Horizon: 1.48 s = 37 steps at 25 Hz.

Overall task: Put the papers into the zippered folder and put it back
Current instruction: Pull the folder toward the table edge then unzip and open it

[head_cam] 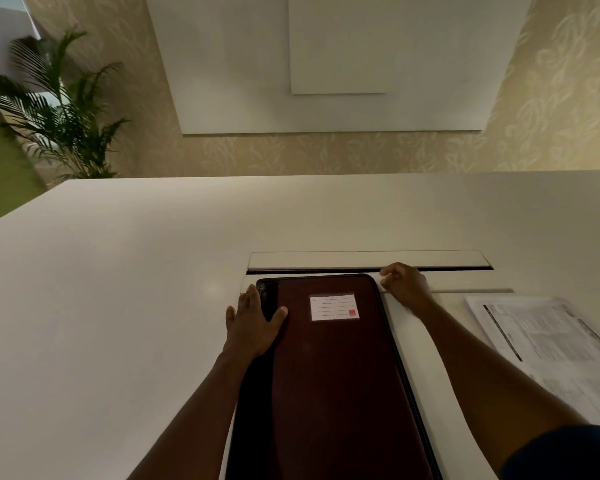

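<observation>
Folder (333, 375) — between both hands

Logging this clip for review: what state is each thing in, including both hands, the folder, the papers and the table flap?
zippered folder: closed, lying flat on the table, label side up.
papers: loose stack on the table right of the folder, not yet inside.
left hand: open, flat on the folder's far left corner.
right hand: fingers curled at the folder's far right corner; what they pinch is unclear.
table flap: raised, slot open.
</observation>
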Motion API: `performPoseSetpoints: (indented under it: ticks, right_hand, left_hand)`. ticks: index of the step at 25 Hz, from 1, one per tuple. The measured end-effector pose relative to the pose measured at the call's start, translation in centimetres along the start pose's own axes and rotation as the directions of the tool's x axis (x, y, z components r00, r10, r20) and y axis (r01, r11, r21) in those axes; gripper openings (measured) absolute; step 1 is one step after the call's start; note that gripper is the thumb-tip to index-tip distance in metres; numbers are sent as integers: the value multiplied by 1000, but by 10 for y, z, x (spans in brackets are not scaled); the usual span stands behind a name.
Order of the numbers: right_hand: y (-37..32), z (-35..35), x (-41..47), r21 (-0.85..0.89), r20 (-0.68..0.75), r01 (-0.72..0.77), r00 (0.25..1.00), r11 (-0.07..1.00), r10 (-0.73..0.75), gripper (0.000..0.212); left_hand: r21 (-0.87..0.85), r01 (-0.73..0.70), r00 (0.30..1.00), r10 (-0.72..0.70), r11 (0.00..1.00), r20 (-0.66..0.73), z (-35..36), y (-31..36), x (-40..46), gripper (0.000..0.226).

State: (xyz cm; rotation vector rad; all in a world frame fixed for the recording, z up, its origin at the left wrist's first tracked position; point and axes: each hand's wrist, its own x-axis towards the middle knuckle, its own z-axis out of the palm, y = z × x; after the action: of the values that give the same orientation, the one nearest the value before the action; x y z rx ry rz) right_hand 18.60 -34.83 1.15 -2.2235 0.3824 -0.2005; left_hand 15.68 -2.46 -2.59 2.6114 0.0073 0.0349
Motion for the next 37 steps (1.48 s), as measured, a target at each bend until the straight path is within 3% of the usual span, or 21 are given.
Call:
performPoseSetpoints:
  ticks: [3, 7, 17, 29, 37]
  right_hand:
    - [3, 3, -1, -101, 91, 124, 989, 987, -115, 30]
    - [-2, 7, 6, -196, 146, 219, 970, 956, -192, 25]
    - [6, 10, -3, -132, 1, 231, 972, 964, -233, 15]
    - [27, -4, -53, -109, 19, 300, 954, 948, -300, 11]
    - [35, -10, -99, -111, 7, 312, 950, 944, -313, 14]
  left_hand:
    - [7, 1, 1000, -1, 1000, -8, -1, 0, 0, 93]
    - [14, 2, 1000, -2, 1000, -8, -1, 2, -1, 92]
    - [15, 22, 1000, -22, 1000, 9, -5, 5, -2, 90]
    - [-42, 112, 991, -108, 993, 80, -20, 15, -37, 87]
    - [-59, 77, 987, -68, 995, 149, -27, 5, -73, 86]
